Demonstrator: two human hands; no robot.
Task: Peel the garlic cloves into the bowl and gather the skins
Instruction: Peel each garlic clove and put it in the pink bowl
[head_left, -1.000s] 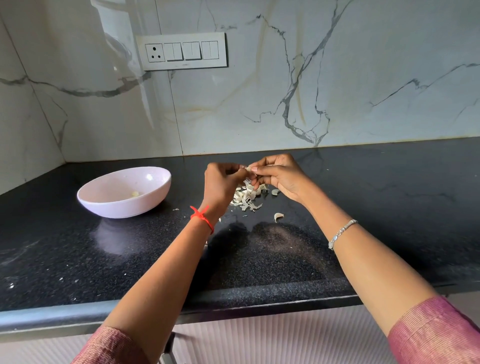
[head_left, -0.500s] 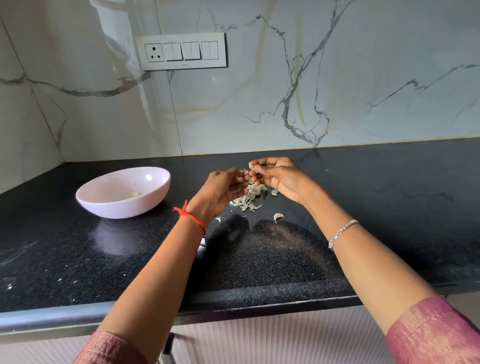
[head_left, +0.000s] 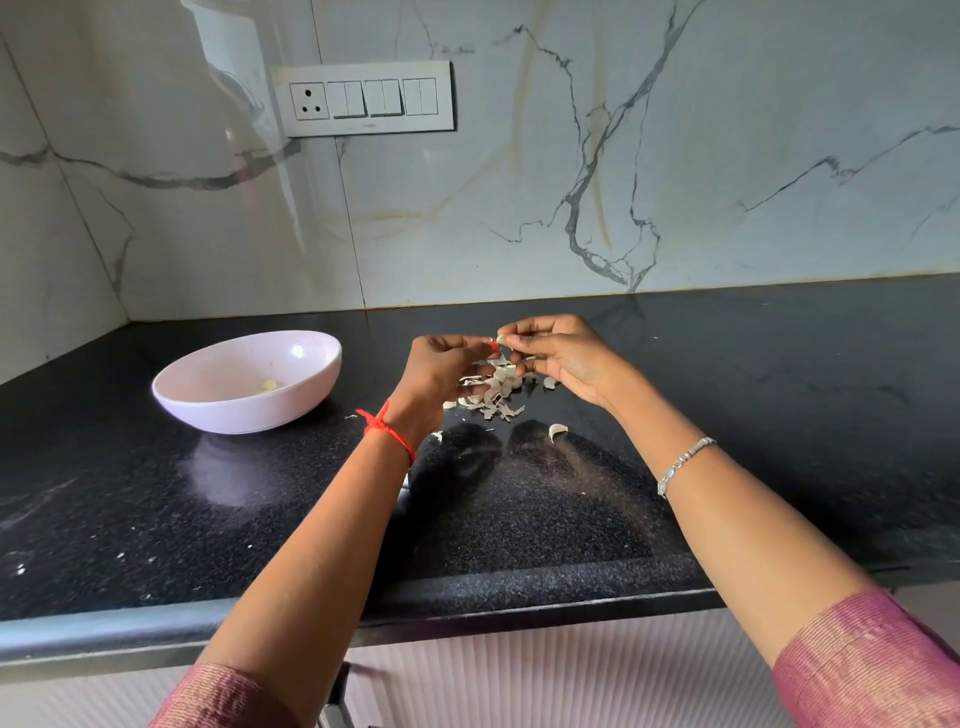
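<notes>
My right hand (head_left: 563, 358) pinches a small garlic clove (head_left: 502, 340) between thumb and fingertips above the counter. My left hand (head_left: 441, 366) is curled right beside it, its fingertips pinching at the clove's skin. Below both hands lies a pile of papery garlic skins (head_left: 493, 392) on the black counter. A pale pink bowl (head_left: 208, 400) stands to the left with one peeled clove (head_left: 269, 385) inside. A loose clove (head_left: 557, 431) lies just in front of the pile.
The black granite counter (head_left: 779, 415) runs to a marble wall behind, with a switch plate (head_left: 363, 98) above the bowl. Another small clove (head_left: 549, 383) lies at the pile's right edge. Tiny skin flecks dot the counter's left front. The counter's front edge (head_left: 519, 608) is near my elbows.
My left hand dropped away from the clove, then rose back to my right hand's fingertips. My right hand has kept the clove almost still above the pile.
</notes>
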